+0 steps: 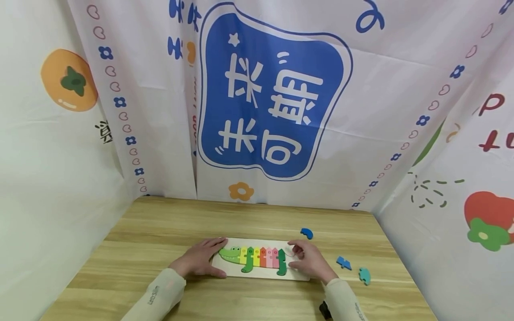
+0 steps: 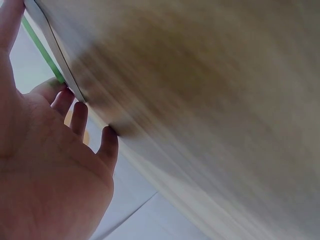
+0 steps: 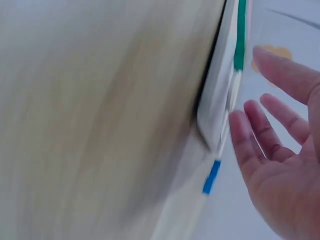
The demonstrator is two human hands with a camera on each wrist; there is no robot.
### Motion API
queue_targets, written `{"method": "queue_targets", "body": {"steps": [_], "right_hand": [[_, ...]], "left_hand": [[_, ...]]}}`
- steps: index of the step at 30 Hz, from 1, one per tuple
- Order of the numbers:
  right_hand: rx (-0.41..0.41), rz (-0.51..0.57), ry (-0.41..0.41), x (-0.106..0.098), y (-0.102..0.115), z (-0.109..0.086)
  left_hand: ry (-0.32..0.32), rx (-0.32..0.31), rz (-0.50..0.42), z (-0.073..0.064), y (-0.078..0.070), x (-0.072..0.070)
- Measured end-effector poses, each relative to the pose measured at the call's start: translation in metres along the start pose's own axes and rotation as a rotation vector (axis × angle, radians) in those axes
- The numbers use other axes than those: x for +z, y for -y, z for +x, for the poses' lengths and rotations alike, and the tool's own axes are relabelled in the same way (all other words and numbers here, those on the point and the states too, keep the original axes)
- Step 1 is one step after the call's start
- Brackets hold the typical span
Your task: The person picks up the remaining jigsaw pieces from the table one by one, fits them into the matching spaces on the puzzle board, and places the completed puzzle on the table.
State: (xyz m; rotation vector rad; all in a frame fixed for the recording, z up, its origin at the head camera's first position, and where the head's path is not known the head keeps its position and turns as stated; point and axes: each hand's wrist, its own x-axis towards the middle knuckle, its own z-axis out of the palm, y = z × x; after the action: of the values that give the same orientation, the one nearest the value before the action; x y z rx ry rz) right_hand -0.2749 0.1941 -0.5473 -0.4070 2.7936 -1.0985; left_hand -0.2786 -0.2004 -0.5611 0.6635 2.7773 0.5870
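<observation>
A pale wooden puzzle board (image 1: 261, 273) lies on the table, with a crocodile (image 1: 230, 254) of coloured pieces in it. Its green head is at the left; yellow, green, orange and pink segments follow, with a dark green leg piece (image 1: 282, 263) at the right. My left hand (image 1: 202, 258) holds the board's left end, fingers at the upper corner and thumb at the lower edge. Over the right end, my right hand (image 1: 311, 261) has its fingers loosely bent and apart. Nothing shows between them in the right wrist view, where the hand (image 3: 280, 145) is beside the board's edge.
Beyond the right hand lies a dark blue curved piece (image 1: 307, 233). Farther right are a blue piece (image 1: 343, 263) and a teal piece (image 1: 364, 276). A small black object (image 1: 325, 310) shows by the right sleeve. Printed cloth (image 1: 160, 133) hangs around the wooden table (image 1: 160, 223).
</observation>
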Motion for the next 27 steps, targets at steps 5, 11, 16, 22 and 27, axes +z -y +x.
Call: {"method": "queue_targets", "body": {"steps": [5, 11, 16, 22, 27], "right_hand": [[0.029, -0.103, -0.024, -0.012, -0.01, -0.01], [0.07, -0.154, 0.067, -0.016, -0.019, -0.017], [0.076, -0.157, 0.075, -0.015, -0.022, -0.018], [0.079, -0.16, 0.082, -0.015, -0.021, -0.018], [0.067, -0.166, 0.088, -0.016, -0.019, -0.021]], "left_hand": [[0.018, -0.016, 0.003, -0.001, -0.003, -0.003], [0.024, -0.017, 0.008, -0.002, -0.007, -0.006], [0.023, -0.001, 0.013, -0.003, -0.007, -0.007], [0.019, 0.001, 0.021, -0.001, -0.005, -0.005], [0.024, -0.025, 0.004, -0.002, -0.007, -0.005]]}}
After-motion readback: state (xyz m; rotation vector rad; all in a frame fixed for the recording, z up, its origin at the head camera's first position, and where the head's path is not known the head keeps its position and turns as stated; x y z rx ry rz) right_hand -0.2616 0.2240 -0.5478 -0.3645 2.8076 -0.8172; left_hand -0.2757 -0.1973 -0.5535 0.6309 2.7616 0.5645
